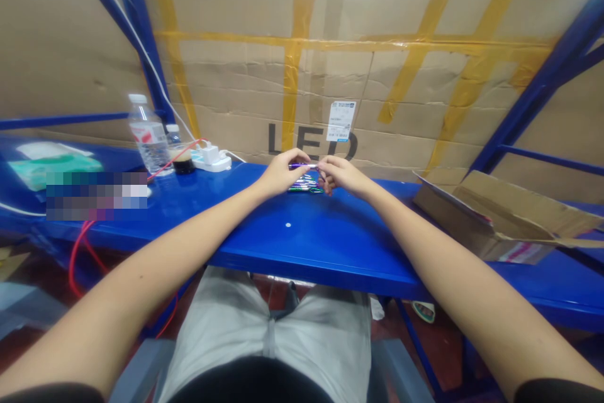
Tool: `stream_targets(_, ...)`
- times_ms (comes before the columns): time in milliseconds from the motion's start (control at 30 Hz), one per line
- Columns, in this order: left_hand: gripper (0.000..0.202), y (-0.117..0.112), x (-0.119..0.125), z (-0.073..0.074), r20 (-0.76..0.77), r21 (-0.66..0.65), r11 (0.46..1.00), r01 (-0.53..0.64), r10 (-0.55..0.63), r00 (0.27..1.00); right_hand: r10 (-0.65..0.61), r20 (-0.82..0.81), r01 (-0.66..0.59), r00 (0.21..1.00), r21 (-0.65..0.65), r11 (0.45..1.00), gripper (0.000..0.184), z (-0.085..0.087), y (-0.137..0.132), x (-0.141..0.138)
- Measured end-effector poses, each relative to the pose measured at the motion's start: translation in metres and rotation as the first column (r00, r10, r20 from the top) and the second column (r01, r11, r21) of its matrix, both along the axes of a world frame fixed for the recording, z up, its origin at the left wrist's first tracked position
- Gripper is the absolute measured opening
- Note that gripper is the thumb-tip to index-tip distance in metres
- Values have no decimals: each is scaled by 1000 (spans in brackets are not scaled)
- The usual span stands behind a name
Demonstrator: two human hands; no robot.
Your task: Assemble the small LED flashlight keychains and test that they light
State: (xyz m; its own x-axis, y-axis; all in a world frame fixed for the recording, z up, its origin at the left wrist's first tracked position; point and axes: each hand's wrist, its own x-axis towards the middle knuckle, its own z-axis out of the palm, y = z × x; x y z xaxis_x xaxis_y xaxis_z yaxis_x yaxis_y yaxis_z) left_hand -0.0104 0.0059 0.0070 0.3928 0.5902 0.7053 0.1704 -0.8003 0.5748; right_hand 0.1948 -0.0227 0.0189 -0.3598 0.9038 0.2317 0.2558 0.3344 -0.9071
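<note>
Left hand (278, 173) and right hand (343, 175) hold a purple pen (302, 166) lying crosswise.

purple stick (304, 166): partly behind fingers (331, 163) | label print (340, 121): illegible | forearms (160, 264): cropped

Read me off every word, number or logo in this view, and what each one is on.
"LED": large black letters on the cardboard sheet, the D partly covered by a white label.
White label: print too small to read.
Clear bottle: red-and-white label, too blurred.
Open carton: pink-and-white sticker, unreadable.
Slim purple item between left hand and right hand: no legible text.
</note>
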Motion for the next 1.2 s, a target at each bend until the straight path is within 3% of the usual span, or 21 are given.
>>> stream_targets(67,17,-2,1,0,-4,4,1000,2,-2,1000,7,26,-7,1000,1,1000,35,-1,1,1)
stream_targets(167,16,-5,2,-1,-12,-5,1000,-10,10,1000,1,86,-10,996,104,995,41,-1,3,2)
stream_targets(300,13,-8,2,0,-55,12,1000,-5,6,998,-10,162,-26,987,219,975,36,0,2,1)
stream_targets(500,7,-6,3,-1,-181,163,986,41,-11,983,61,224,-97,973,151,984,26,5,-10,-5)
stream_targets(600,13,-5,4,-1,-203,171,983,66,-30,979,98,182,-119,978,113,986,21,5,-11,-6)
stream_targets(800,27,0,1,1,-139,78,997,11,0,990,91,78,-99,993,104,990,13,-1,-3,-5)
stream_targets(933,19,1,-2,3,-108,58,998,-23,29,994,56,67,-62,996,87,994,9,-3,-4,-7)
stream_targets(1100,17,-2,-2,4,-132,43,999,1,5,991,55,-4,-54,999,12,998,14,-5,-7,-13)
stream_targets(1200,23,-1,1,4,-44,-63,996,67,-70,997,2,29,-3,1000,49,999,20,-6,-6,-14)
